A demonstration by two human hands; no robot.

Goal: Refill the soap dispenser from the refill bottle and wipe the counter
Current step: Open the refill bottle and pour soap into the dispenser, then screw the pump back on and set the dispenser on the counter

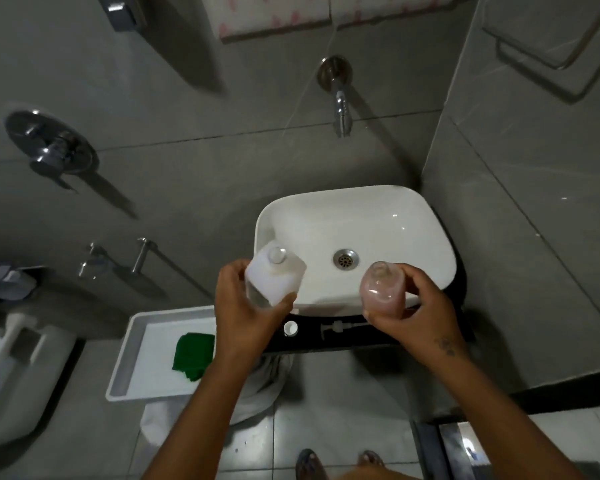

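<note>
My left hand [248, 306] grips a white square bottle [274, 273] with its mouth uncapped, held over the left rim of the white sink [413, 216]. A clear bottle with pinkish liquid [381, 287], also without a top, is held by my right hand [414, 313] over the sink's front rim. On the black counter [312, 342] below lie a small white cap [290, 328] and a pump head [340, 328]. A folded green cloth [193, 355] rests in a white tray [136, 341] to the left.
A wall tap [340, 109] juts out above the sink. A shower valve [51, 147] and a rail [142, 258] are on the left wall. A white toilet [18, 375] stands at far left. The right wall is close to the sink. My feet show on the tiled floor.
</note>
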